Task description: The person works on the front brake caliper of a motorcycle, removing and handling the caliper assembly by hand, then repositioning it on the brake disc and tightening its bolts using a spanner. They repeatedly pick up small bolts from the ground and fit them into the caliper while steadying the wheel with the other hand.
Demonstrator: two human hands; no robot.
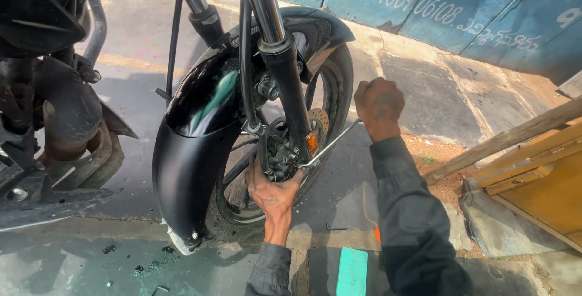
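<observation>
Turquoise shows nearest the camera: a flat block (352,272) lying on the wet, dark concrete floor (73,266), with a small bent key (334,228) on the ground just beyond it. The person's left hand (274,193) is cupped against the brake caliper (280,158) at the foot of the motorcycle's fork leg (290,84), fingers pressed to the metal. The right hand (379,105) is closed in a fist around the end of a long silver wrench (330,146), whose other end sits on the caliper. A glossy black mudguard (194,150) covers the front wheel (330,90). Farther off lie sunlit stone paving slabs (436,96), a yellow wooden box (539,181) to the right, and a blue painted wall (461,5) behind
</observation>
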